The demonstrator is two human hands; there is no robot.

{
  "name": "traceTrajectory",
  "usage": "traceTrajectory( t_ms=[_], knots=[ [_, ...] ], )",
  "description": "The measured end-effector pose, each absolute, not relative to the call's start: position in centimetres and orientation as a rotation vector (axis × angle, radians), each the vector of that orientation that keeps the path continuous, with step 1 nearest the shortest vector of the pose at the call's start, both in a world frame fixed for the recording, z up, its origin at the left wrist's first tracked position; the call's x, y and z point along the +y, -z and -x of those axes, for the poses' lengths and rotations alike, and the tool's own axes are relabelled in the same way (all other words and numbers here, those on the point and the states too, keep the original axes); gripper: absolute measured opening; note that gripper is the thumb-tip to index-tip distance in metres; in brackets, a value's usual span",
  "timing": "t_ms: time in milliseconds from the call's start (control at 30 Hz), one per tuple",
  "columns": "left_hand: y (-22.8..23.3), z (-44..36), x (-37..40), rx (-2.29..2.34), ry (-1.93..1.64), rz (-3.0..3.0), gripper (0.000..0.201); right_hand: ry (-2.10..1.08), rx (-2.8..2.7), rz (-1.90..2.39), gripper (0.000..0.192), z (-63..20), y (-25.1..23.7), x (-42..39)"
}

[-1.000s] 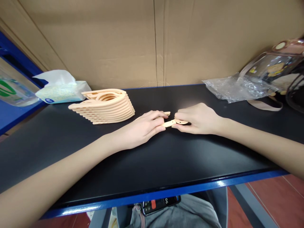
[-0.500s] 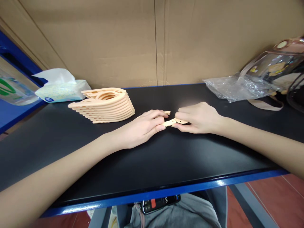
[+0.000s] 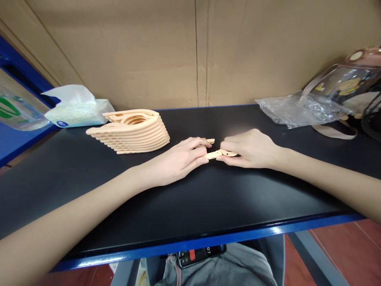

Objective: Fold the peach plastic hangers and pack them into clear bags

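Observation:
Between my hands lies a peach plastic folding hanger point(image 3: 213, 155), low over the black tabletop point(image 3: 190, 206). Its visible middle has a joint with a small dark dot, and much of the rest is hidden under my fingers. From the left, my left hand point(image 3: 181, 161) is closed over one side of it, palm down. A pale tip of the same colour sticks out beyond those fingers. My right hand point(image 3: 253, 150) pinches the other side, thumb in front and fingers curled. Left of my hands stands a neat stack of matching peach hangers point(image 3: 139, 135).
A tissue pack point(image 3: 80, 113) sits at the back left, beside a clear plastic bottle point(image 3: 20, 113). Crumpled clear plastic point(image 3: 297, 109) and a transparent bag point(image 3: 342, 85) occupy the back right. Cardboard point(image 3: 133, 55) walls the rear. A phone point(image 3: 202, 256) rests on my lap below the table's blue edge.
Both hands keep their grip on the hanger in nearly the same place. The view has shifted very slightly, and the joint looks almost unchanged.

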State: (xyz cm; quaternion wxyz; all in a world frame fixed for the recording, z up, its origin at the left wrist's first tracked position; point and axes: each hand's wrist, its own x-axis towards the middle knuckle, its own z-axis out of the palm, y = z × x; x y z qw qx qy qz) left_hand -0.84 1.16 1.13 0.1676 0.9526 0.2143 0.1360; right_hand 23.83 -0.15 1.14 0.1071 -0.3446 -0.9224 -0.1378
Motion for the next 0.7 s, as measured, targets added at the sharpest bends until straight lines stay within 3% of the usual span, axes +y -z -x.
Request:
traceTrajectory(
  t_ms=[367, 700],
  knots=[
    [-1.39, 0.88, 1.05, 0.609, -0.368, -2.708, 0.033, 0.365, -2.690, 1.005, 0.043, -23.70, -0.97, -0.32],
    [-1.65, 0.80, 0.95, 0.703, -0.330, -2.690, 0.029, 0.128, -2.741, 0.897, 0.028, -23.79, -1.50, -0.54]
  ],
)
